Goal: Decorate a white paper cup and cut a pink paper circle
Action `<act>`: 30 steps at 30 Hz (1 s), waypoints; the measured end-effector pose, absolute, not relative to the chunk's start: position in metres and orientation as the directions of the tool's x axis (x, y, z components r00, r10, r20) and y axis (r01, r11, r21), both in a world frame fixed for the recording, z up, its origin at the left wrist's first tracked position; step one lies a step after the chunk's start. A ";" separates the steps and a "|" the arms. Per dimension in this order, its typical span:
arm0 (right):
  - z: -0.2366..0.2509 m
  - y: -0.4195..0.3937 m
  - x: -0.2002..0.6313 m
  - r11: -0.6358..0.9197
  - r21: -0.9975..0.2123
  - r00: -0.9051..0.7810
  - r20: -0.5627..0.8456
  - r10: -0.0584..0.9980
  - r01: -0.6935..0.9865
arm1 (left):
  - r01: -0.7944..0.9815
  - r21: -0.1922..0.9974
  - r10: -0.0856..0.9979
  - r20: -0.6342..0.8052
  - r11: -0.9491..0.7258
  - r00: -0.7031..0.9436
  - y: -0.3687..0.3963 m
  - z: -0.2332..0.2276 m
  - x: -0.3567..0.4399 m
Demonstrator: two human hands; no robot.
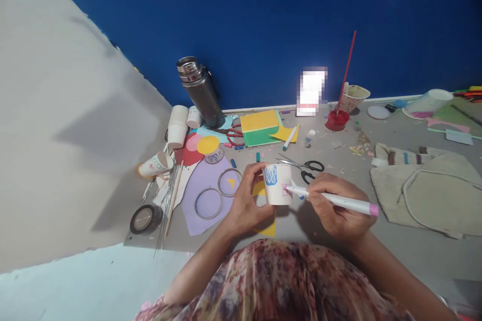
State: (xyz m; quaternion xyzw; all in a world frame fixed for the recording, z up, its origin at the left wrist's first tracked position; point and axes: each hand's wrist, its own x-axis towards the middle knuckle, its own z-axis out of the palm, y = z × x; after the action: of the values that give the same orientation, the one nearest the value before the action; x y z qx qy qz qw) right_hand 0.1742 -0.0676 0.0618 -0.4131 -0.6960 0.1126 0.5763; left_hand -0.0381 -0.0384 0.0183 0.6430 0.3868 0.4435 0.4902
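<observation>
In my left hand (246, 200) is a white paper cup (277, 195), gripped between thumb and fingers and raised over the table. Blue pen strokes mark the cup's upper left, and a small pink outline shows lower on its right. My right hand (341, 205) is closed round a white marker pen (346, 201) with a pink end. The pen's tip meets the cup at the pink outline. Just behind the cup lie black-handled scissors (307, 166), partly hidden. Yellow paper (269, 228) is under the cup and left hand.
Left on the grey table are purple paper (196, 185), tape rings (208, 204), black tape (143, 219) and stacked cups (177, 128). A steel flask (203, 95) stands behind. A cloth bag (433, 195) lies right; a red stick (347, 70) rises at the back.
</observation>
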 end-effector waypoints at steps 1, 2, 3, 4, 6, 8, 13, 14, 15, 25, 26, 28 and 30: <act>0.061 -0.068 0.174 0.635 -0.630 0.001 0.710 0.704 0.448 | 0.068 0.972 0.930 0.195 -0.226 0.311 -0.038 0.019 -0.038; 0.060 -0.067 0.174 0.634 -0.629 -0.003 0.709 0.705 0.450 | 0.075 0.970 0.929 0.198 -0.231 0.311 -0.038 0.019 -0.038; 0.060 -0.067 0.174 0.633 -0.628 -0.007 0.707 0.707 0.452 | 0.080 0.968 0.929 0.200 -0.236 0.312 -0.038 0.020 -0.038; 0.059 -0.067 0.174 0.632 -0.628 -0.013 0.705 0.709 0.455 | 0.086 0.967 0.928 0.202 -0.239 0.312 -0.038 0.020 -0.038; 0.059 -0.067 0.174 0.631 -0.625 -0.027 0.700 0.713 0.460 | 0.096 0.965 0.928 0.202 -0.243 0.314 -0.038 0.021 -0.039; 0.059 -0.067 0.174 0.630 -0.623 -0.037 0.697 0.716 0.463 | 0.102 0.964 0.927 0.202 -0.245 0.315 -0.039 0.022 -0.039; 0.059 -0.067 0.174 0.630 -0.642 -0.051 0.682 0.730 0.437 | 0.129 0.958 0.925 0.206 -0.258 0.318 -0.039 0.022 -0.039; 0.059 -0.067 0.174 0.634 -0.644 -0.057 0.681 0.730 0.428 | 0.135 0.956 0.924 0.207 -0.262 0.323 -0.038 0.021 -0.039; 0.059 -0.067 0.173 0.639 -0.644 -0.061 0.682 0.728 0.420 | 0.139 0.954 0.922 0.209 -0.266 0.326 -0.038 0.021 -0.039; 0.053 -0.066 0.175 0.632 -0.619 -0.052 0.694 0.719 0.466 | 0.128 0.946 0.908 0.238 -0.297 0.344 -0.038 0.017 -0.040; 0.053 -0.066 0.176 0.635 -0.621 -0.054 0.694 0.718 0.459 | 0.129 0.945 0.908 0.241 -0.299 0.342 -0.038 0.016 -0.040; 0.053 -0.067 0.176 0.643 -0.627 -0.057 0.695 0.717 0.440 | 0.134 0.944 0.910 0.242 -0.300 0.336 -0.038 0.017 -0.040; 0.053 -0.068 0.176 0.647 -0.636 -0.063 0.691 0.720 0.420 | 0.141 0.945 0.914 0.234 -0.294 0.331 -0.038 0.017 -0.040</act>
State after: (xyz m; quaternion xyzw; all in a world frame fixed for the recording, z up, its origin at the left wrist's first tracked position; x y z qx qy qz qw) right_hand 0.1755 -0.0680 0.0529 -0.3977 -0.7163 0.1348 0.5572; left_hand -0.0400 -0.0379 0.0173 0.6802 0.3879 0.4290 0.4503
